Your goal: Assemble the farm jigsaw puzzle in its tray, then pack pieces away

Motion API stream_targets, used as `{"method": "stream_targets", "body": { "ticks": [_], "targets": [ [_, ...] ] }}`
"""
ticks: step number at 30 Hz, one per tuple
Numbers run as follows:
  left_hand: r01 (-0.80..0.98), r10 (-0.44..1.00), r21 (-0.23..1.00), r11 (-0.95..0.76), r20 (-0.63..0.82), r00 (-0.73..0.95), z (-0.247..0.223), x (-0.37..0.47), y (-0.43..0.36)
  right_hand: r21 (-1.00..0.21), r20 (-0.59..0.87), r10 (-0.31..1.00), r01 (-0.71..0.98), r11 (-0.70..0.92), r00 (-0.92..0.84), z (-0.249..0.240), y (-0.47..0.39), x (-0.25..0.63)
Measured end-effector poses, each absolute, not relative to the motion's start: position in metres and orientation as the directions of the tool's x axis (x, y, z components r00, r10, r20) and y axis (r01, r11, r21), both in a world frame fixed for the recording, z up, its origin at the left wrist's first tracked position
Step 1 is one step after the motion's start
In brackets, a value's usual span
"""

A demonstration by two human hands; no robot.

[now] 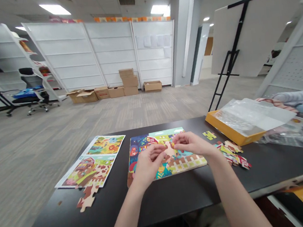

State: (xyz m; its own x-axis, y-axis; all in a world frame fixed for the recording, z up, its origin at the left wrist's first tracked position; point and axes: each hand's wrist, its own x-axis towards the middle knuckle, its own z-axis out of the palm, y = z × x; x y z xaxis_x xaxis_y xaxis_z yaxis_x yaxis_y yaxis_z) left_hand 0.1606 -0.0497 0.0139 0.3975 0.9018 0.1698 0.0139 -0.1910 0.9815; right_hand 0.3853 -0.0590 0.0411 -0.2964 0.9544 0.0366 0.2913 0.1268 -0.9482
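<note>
Both hands are over a colourful puzzle board (161, 172) lying on the black table. My left hand (151, 159) has its fingers closed at a brown-and-cream puzzle piece (169, 150) above the middle of the board. On the other side of that piece, my right hand (188, 144) pinches at its edge, near a small yellow patch. Left of the board is a printed picture sheet (91, 161), with joined brown-and-cream pieces (88, 196) at its lower edge. A loose pile of puzzle pieces (233, 155) lies beside my right forearm, and a yellow-green piece (209, 135) sits behind it.
A yellow box (233, 130) holding clear plastic stands at the table's right, with plastic bags (286, 137) beside it. A black easel stand (227, 65) rises behind. Cardboard boxes (130, 81) and an office chair (32, 90) are across the room.
</note>
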Motion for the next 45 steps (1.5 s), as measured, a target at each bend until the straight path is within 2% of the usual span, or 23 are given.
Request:
{"method": "stream_targets", "body": {
  "ticks": [4, 8, 11, 15, 22, 28, 41, 45],
  "targets": [
    [0.188, 0.869, 0.907, -0.376, 0.275, 0.411, 0.007, 0.172, -0.051, -0.922, -0.039, 0.973, 0.383, 0.052, -0.226, 0.041, -0.052, 0.421],
    [0.434, 0.755, 0.658, -0.616, 0.334, 0.565, 0.004, 0.179, -0.053, -0.887, -0.094, 0.990, 0.460, -0.033, -0.109, 0.023, -0.052, 0.462],
    [0.479, 0.675, 0.519, -0.708, 0.296, 0.676, 0.004, 0.185, -0.057, -0.875, -0.136, 0.987, 0.479, -0.078, -0.088, 0.010, -0.056, 0.482],
    [0.476, 0.601, 0.425, -0.770, 0.232, 0.765, 0.004, 0.193, -0.061, -0.866, -0.147, 0.986, 0.491, -0.092, -0.075, 0.005, -0.061, 0.493],
    [0.480, 0.587, 0.400, -0.780, 0.205, 0.783, 0.000, 0.196, -0.060, -0.825, -0.201, 0.977, 0.550, -0.130, -0.071, 0.006, -0.061, 0.487],
    [0.475, 0.581, 0.410, -0.779, 0.185, 0.793, 0.003, 0.192, -0.060, -0.830, -0.238, 0.970, 0.528, -0.180, -0.043, 0.002, -0.060, 0.482],
    [0.461, 0.567, 0.398, -0.793, 0.203, 0.798, 0.004, 0.189, -0.060, -0.773, -0.183, 0.983, 0.620, -0.132, -0.018, -0.002, -0.058, 0.482],
    [0.451, 0.560, 0.402, -0.797, 0.212, 0.801, 0.003, 0.190, -0.059, -0.762, -0.110, 0.994, 0.643, -0.079, -0.008, -0.006, -0.057, 0.480]
  ]
}}
